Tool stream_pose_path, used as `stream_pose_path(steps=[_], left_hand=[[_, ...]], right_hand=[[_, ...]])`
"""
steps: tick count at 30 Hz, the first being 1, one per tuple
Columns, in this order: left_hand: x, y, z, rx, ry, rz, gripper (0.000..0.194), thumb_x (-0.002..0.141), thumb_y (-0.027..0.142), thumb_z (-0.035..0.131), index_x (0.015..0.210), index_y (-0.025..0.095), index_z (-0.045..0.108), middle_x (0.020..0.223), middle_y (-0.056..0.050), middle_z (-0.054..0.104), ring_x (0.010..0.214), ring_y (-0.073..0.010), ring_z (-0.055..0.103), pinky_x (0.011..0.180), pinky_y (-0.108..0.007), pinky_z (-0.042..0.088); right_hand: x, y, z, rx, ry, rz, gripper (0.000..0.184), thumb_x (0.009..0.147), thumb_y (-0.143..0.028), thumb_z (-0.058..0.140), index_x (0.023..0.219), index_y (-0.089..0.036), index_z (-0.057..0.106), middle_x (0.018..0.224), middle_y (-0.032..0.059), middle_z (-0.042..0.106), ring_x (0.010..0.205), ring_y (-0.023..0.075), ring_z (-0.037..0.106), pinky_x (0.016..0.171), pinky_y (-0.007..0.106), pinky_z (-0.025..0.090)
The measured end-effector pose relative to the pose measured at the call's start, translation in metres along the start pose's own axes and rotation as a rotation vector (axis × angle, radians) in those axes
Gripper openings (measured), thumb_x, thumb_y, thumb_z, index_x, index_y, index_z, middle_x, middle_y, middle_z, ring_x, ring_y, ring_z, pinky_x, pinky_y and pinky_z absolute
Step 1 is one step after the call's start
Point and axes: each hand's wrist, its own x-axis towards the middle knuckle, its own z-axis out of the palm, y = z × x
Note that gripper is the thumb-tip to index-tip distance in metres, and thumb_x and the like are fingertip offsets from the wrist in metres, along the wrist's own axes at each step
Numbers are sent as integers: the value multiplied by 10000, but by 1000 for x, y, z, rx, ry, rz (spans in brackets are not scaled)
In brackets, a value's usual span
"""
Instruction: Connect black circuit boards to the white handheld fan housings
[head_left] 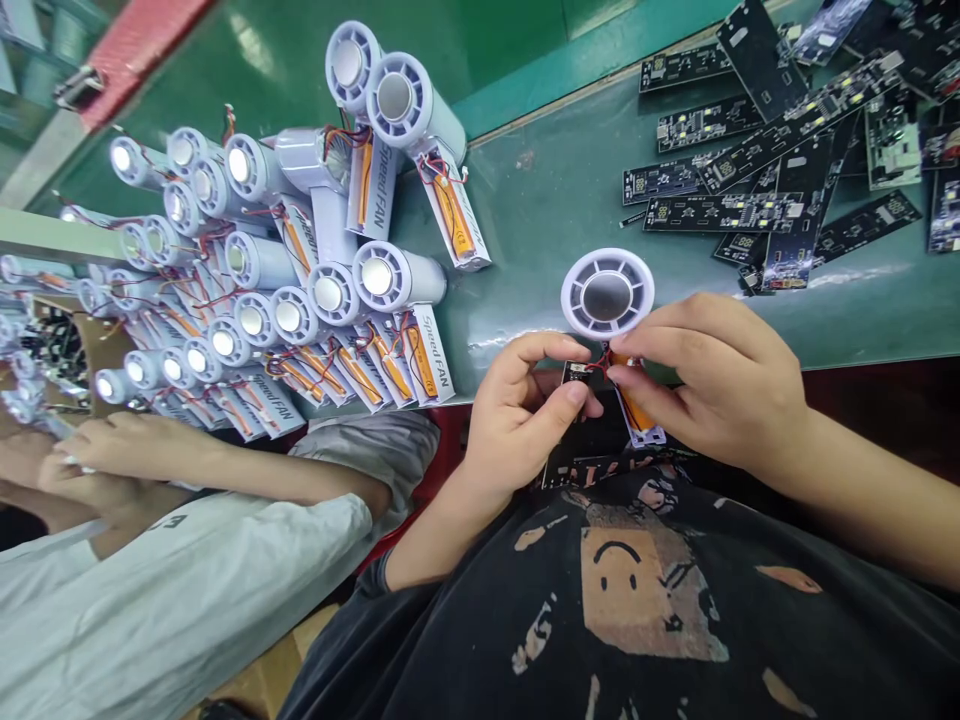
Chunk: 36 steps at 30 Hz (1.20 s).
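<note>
A white handheld fan (607, 293) is clamped at its wired base between the left hand (521, 415) and right hand (712, 385), seemingly to keep the leads (600, 365) reachable, at the near edge of the green surface (540, 230).

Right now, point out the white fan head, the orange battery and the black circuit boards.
White fan head (606, 297): head view, on its central disc.
Orange battery (636, 412): head view, on its orange wrap below the fingers.
Black circuit boards (720, 212): head view, on one board in the pile.
</note>
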Motion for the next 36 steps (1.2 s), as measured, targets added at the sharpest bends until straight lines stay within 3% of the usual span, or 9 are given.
stream_pose_path(steps=[4,10,15,19,23,25,27,31,36], left_hand=[[1,4,0,166,-14,103,107,937,160,594,1002,235,636,1173,-16,539,695,-44,637,638,-210,587],[2,18,0,564,-28,206,96,865,243,705,928,195,650,1136,-62,580,910,-145,604,630,-227,544],[4,22,-2,692,-33,224,71,932,211,616,871,192,645,1093,-53,612,1054,-175,585,883,-330,536],[5,20,-3,652,-12,187,137,964,234,570,851,188,631,1074,-54,610,1069,-174,574,870,-319,534],[5,15,-2,611,-16,235,107,951,234,592,859,195,630,1071,-48,594,1066,-176,583,780,-275,555],[4,11,-1,527,20,243,39,926,239,631,955,213,629,1142,-52,566,1013,-166,606,710,-250,563],[2,7,1,374,55,199,222,897,264,670,1102,243,589,1230,-56,521,872,-124,621,663,-240,574],[1,3,2,203,60,112,227,871,276,703,1070,237,601,1134,-42,543,826,-106,601,653,-216,569],[3,6,2,231,70,177,172,846,203,736,1007,217,678,1006,-31,623,891,-116,611,708,-204,543]], right_hand=[[-1,-2,1,83,13,35,58,920,-203,630,975,-222,634,880,18,721,776,152,659,698,299,509],[-3,-8,4,52,-14,-27,119,941,-163,573,1034,-228,608,846,-4,721,740,146,647,678,304,490],[-3,-5,2,60,-23,-111,120,909,-125,608,999,-205,615,887,27,728,764,162,636,708,318,504],[-2,-2,0,37,-31,-115,105,908,-167,632,999,-216,647,915,20,726,777,159,642,714,320,504],[0,-6,1,149,-19,15,75,918,-179,608,940,-226,663,888,15,724,796,154,656,732,313,519],[2,-9,1,191,-6,82,90,907,-159,604,870,-227,652,802,3,711,754,152,649,711,310,514],[4,-11,1,197,18,121,112,890,-144,606,825,-230,637,737,-6,691,727,155,641,695,315,505],[7,-13,2,118,47,93,147,879,-141,604,769,-239,613,749,-4,700,695,161,622,667,338,483],[8,-12,5,-18,59,28,210,888,-167,600,699,-249,561,691,-9,662,639,152,577,635,330,468]])
